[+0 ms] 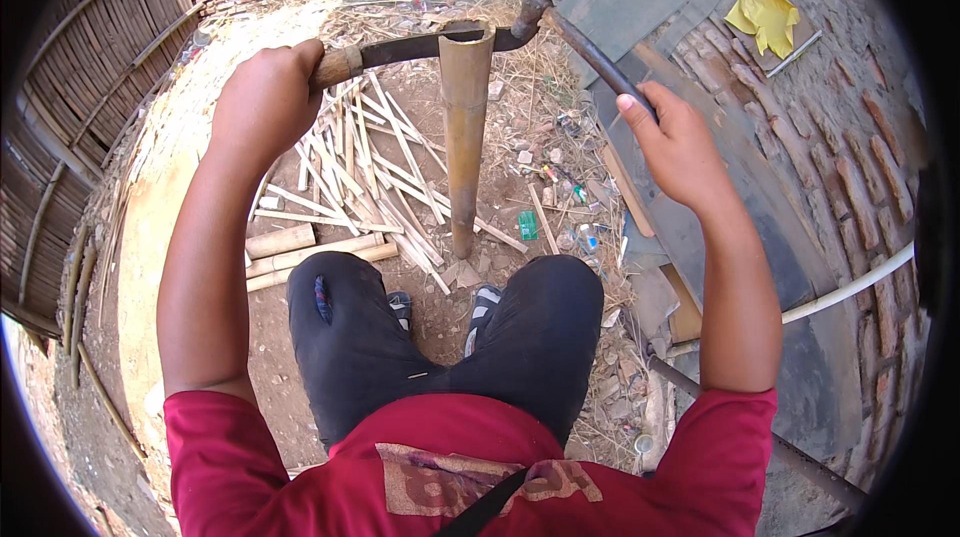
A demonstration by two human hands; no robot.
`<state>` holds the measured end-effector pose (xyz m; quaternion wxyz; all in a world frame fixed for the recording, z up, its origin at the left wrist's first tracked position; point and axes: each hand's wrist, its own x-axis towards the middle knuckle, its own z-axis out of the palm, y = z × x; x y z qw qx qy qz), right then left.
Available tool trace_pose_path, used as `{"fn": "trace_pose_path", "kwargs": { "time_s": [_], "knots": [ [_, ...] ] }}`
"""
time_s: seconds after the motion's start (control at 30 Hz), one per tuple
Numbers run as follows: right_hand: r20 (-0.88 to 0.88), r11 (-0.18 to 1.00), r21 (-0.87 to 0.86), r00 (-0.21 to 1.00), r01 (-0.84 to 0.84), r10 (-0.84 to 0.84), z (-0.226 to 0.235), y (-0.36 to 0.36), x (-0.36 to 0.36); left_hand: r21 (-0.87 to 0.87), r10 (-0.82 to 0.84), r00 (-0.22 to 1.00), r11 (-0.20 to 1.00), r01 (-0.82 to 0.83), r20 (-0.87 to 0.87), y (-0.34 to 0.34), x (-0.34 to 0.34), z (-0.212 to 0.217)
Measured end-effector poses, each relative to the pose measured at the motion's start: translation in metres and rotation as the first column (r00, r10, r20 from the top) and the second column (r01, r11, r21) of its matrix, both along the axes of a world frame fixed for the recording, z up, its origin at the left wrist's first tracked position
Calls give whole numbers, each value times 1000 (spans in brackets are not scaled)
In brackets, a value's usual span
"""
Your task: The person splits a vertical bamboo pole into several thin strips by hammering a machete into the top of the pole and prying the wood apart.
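Note:
My left hand point(268, 97) is closed round the wooden handle of a machete point(405, 49), held out level in front of me. Its dark blade lies across the top of an upright bamboo pole point(466, 137), whose foot stands on the ground beyond my knees. In my right hand point(672, 137) is the dark handle of a hammer point(600, 59). The hammer's head is at the blade's tip, just right of the bamboo; whether the two touch I cannot tell.
Split bamboo strips point(350, 152) lie heaped left of the pole, with several thicker bamboo pieces point(290, 249) nearer my left knee. Dark flat boards point(740, 207) lean along the brick wall point(855, 147) on the right. A yellow sheet point(763, 15) and small litter lie about.

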<state>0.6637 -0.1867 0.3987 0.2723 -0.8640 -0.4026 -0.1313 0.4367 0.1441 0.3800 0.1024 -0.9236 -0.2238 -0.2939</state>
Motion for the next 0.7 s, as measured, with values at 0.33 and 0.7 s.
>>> {"fn": "trace_pose_path", "kwargs": {
  "time_s": [0.33, 0.7],
  "knots": [
    [36, 1000, 2, 999, -9, 9, -7, 5, 26, 1, 62, 997, 998, -62, -41, -4, 6, 10],
    [-139, 997, 79, 990, 9, 2, 13, 6, 17, 34, 37, 998, 999, -35, -46, 1, 4, 8]
  ]
}}
